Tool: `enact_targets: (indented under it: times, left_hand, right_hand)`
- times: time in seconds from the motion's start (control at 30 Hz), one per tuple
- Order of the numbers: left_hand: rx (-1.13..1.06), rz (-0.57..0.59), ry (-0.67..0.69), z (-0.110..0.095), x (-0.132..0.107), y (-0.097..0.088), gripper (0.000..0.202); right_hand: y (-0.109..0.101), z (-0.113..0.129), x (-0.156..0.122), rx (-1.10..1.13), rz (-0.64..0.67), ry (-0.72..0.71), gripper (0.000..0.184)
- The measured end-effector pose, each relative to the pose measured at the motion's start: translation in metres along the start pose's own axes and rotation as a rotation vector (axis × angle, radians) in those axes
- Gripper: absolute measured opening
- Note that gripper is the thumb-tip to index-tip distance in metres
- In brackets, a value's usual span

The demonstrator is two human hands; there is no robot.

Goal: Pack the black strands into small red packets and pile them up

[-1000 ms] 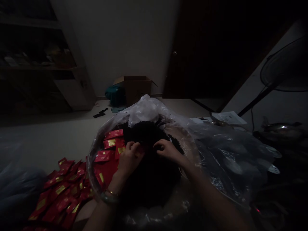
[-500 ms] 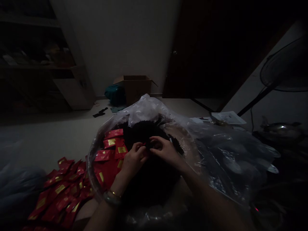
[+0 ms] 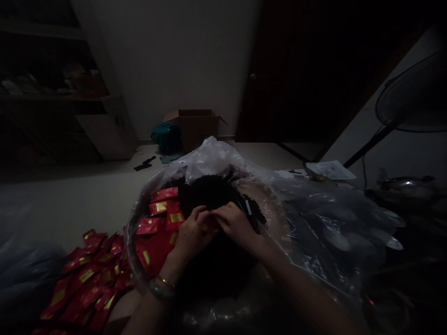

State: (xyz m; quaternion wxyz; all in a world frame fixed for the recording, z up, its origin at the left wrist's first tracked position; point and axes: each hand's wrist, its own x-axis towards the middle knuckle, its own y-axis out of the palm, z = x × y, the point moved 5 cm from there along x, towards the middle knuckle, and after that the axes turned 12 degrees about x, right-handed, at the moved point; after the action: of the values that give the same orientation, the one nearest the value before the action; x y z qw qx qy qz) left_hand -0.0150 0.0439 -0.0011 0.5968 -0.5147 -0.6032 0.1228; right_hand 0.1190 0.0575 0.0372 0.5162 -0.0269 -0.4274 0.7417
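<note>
Right hand (image 3: pixel 234 224) shifted to left hand (image 3: pixel 193 232); both pinching red packet (image 3: pixel 208 224). Gold-labelled packets (image 3: pixel 154 226), print illegible, inside left edge of lined tub (image 3: pixel 129 246).

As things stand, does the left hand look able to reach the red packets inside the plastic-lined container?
Probably yes: the left hand is close beside the red packets, nothing visible between them, though it seems to hold something red.

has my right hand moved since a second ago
Yes: judged against the cardboard box, the right hand has shifted left, closer to the left hand.
</note>
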Motion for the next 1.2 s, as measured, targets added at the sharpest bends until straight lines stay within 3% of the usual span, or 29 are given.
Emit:
enact_targets:
  times: [0.17,0.3,0.47,0.53,0.6,0.7,0.8,0.87,1.07,1.13,1.2]
  left_hand:
    - [-0.048,0.026,-0.039,0.006,0.001,0.006,0.074]
    - [-0.087,0.084,-0.172,0.013,0.002,0.011,0.063]
    - [-0.337,0.192,-0.258,0.016,0.003,0.018,0.029]
    - [-0.413,0.197,-0.335,0.019,0.003,0.019,0.024]
    - [-0.514,0.196,-0.438,0.023,0.002,0.021,0.026]
    - [-0.698,0.205,-0.526,0.024,0.0,0.026,0.031]
    - [-0.735,0.198,-0.558,0.023,-0.001,0.029,0.03]
    - [-0.749,0.205,-0.584,0.023,0.0,0.027,0.029]
    - [-0.933,0.266,-0.68,0.019,0.004,0.015,0.028]
    - [-0.959,0.238,-0.733,0.021,0.003,0.013,0.03]
    - [-0.977,0.196,-0.762,0.022,0.003,0.012,0.031]
  right_hand:
    - [0.001,-0.001,-0.002,-0.024,0.111,0.139,0.023]
    - [0.001,0.006,-0.002,0.091,0.104,0.033,0.015]
    - [-0.017,-0.004,0.002,0.224,-0.186,0.011,0.013]
    - [-0.029,-0.012,0.003,0.196,-0.296,0.046,0.014]
    - [-0.037,-0.017,0.002,0.16,-0.324,0.093,0.018]
    - [-0.035,-0.01,0.001,0.122,-0.224,0.07,0.028]
    - [-0.017,0.003,0.0,0.106,-0.004,-0.02,0.027]
    - [-0.006,0.004,-0.001,0.118,0.087,0.008,0.025]
    - [-0.004,-0.018,0.002,0.276,-0.019,0.248,0.019]
    - [0.0,-0.023,0.002,0.331,0.015,0.288,0.021]
    - [0.004,-0.026,0.002,0.366,0.062,0.324,0.011]
